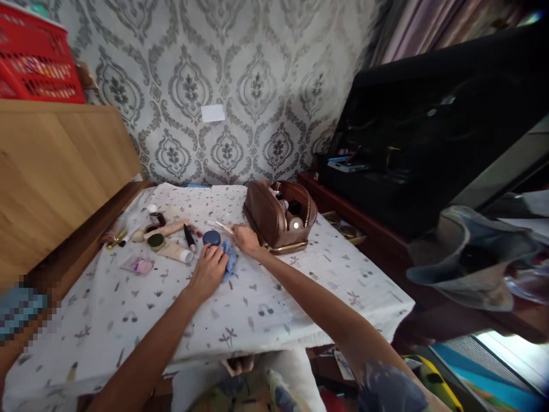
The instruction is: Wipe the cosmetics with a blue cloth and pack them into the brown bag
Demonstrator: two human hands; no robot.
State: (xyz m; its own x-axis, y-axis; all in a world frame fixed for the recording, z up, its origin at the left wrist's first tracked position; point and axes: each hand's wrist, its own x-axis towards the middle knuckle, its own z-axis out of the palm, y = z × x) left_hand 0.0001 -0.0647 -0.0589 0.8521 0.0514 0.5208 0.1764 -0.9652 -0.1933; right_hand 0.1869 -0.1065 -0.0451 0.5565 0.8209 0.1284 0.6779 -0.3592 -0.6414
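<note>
My left hand (209, 270) rests on the table with its fingers curled over a blue cloth (230, 260), just below a round dark blue compact (211, 237). My right hand (245, 238) sits beside the cloth and pinches a thin pale stick (222, 226) that points left. Right of it stands a brown leather toiletry bag (270, 217), unzipped, with small bottles inside.
The table wears a white patterned cloth (240, 309). Several cosmetics lie at its left: a beige tube (175, 252), a black pencil (189, 237), a pink packet (139, 265). A wooden cabinet (55, 171) with a red crate (36, 57) stands left; a black open case (420, 137) stands right.
</note>
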